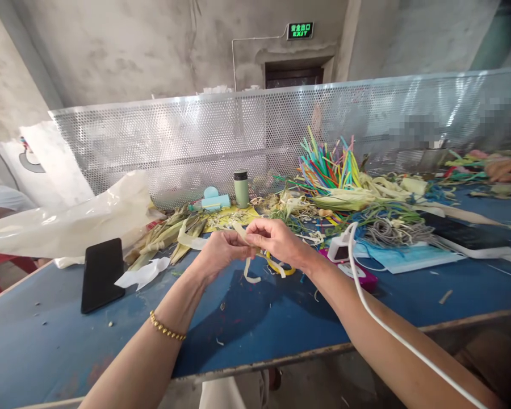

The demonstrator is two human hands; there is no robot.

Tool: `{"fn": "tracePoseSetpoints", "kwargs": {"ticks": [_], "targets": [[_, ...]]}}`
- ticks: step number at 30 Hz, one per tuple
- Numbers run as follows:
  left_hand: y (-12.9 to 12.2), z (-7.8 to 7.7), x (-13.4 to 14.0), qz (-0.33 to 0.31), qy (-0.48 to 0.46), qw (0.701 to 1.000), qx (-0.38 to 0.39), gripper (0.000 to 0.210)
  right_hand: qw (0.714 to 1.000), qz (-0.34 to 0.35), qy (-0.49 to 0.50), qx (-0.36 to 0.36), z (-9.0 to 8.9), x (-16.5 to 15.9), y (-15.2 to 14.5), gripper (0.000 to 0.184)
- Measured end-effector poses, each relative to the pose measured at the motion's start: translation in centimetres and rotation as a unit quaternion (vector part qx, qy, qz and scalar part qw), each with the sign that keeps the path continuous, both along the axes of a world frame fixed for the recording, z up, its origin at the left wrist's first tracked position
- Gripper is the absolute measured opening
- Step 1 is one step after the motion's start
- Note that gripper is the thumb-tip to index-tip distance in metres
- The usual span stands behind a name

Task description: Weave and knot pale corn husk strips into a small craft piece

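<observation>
Over the blue table (153, 335), my left hand (223, 253) and my right hand (276, 241) meet, both closed in pinches on pale husk strips. One pale husk strip (190, 241) sticks out to the left of my left hand. Another narrow strip (250, 278) dangles in a curl below the fingers. Under my right hand, a yellow loop (276, 266) shows, partly hidden; whether it is held cannot be told. Exactly how the strips cross between the fingertips is hidden. A gold bead bracelet (167, 328) circles my left wrist.
At left lie a black phone (103, 275), white scrap (145, 274) and plastic sheet (89, 210). Dried husks (170, 233), a green bottle (241, 190) and coloured stems (327, 165) stand behind. A white cable (361, 295) crosses my right forearm. At far right, another person's hand (509, 169) appears.
</observation>
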State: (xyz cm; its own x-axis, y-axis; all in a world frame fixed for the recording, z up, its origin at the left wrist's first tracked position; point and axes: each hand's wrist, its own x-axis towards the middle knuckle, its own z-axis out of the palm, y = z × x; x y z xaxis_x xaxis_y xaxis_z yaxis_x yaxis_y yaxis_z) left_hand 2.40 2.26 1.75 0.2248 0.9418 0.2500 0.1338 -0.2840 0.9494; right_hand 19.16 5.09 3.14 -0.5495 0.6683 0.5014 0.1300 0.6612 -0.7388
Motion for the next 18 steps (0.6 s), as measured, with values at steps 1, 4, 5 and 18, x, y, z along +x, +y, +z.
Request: {"fn": "tracePoseSetpoints", "kwargs": {"ticks": [1,4,5,18], "targets": [[0.1,0.0,0.0,0.010,0.003,1.000,-0.003,0.014,1.000,0.009,0.004,-0.004,-0.1,0.0,0.1,0.014],[0.1,-0.2,0.0,-0.005,-0.019,1.000,-0.006,0.010,1.000,0.026,0.002,-0.004,-0.3,-0.2,0.5,0.012],[0.1,-0.2,0.1,-0.018,-0.034,0.999,-0.004,0.009,1.000,0.020,0.001,0.009,-0.3,-0.3,0.6,0.011],[-0.4,-0.5,1.2,-0.045,-0.065,0.996,-0.030,0.024,0.994,0.002,0.013,0.106,-0.7,-1.2,0.7,0.010]]}}
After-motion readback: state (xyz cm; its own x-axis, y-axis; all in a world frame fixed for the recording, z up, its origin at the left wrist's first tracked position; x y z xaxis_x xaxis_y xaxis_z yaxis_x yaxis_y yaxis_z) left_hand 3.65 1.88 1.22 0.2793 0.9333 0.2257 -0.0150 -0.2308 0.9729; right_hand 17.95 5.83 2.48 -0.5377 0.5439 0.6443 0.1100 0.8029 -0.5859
